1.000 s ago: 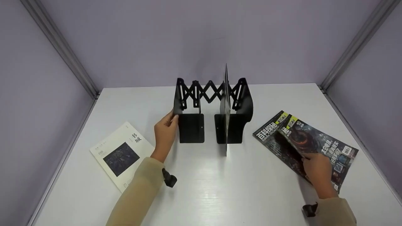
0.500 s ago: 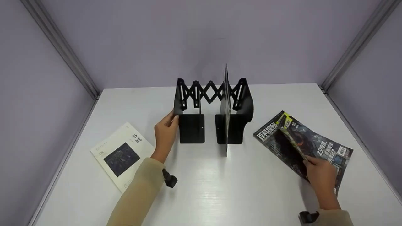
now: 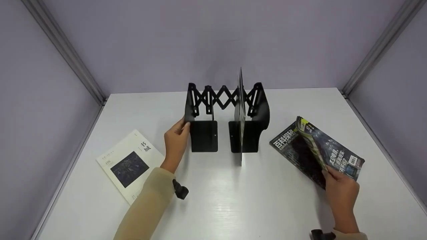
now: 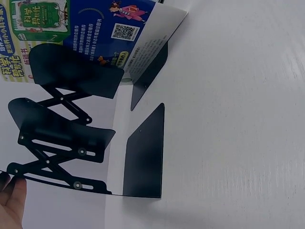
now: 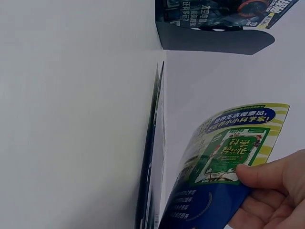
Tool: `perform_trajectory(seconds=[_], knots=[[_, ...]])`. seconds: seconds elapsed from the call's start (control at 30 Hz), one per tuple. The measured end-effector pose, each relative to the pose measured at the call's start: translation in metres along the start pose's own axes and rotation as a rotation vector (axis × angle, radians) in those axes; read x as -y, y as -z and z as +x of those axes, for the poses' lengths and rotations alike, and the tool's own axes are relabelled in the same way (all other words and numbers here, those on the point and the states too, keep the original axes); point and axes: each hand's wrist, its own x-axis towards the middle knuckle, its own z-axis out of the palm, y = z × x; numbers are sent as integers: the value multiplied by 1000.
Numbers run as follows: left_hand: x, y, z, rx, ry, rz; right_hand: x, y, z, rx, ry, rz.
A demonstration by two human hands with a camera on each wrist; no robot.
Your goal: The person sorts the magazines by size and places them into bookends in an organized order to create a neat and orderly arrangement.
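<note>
Bookend [image 3: 203, 136] is pinched by the left hand [image 3: 175, 142], presumably for steadiness; upper magazine [image 3: 333, 150] is gripped edgewise by the right hand [image 3: 342, 190], tilted over the lower magazine [image 3: 289, 150].

The bookend [image 3: 204, 136] is standing toward the table's [image 3: 213, 193] back, an upright magazine [image 3: 241, 116] in its right part; the left hand [image 3: 175, 138] is gripping its left end; leftward a booklet [image 3: 128, 163] is lying; rightward the right hand [image 3: 342, 190] is holding a second magazine [image 3: 337, 153] over a third magazine [image 3: 285, 145].
</note>
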Motion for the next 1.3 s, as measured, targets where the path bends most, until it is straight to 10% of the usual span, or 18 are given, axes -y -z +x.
perform_trajectory(seconds=[1.3], knots=[[0, 1, 0, 9, 57, 0, 36, 22, -13, -339, -3, 446]])
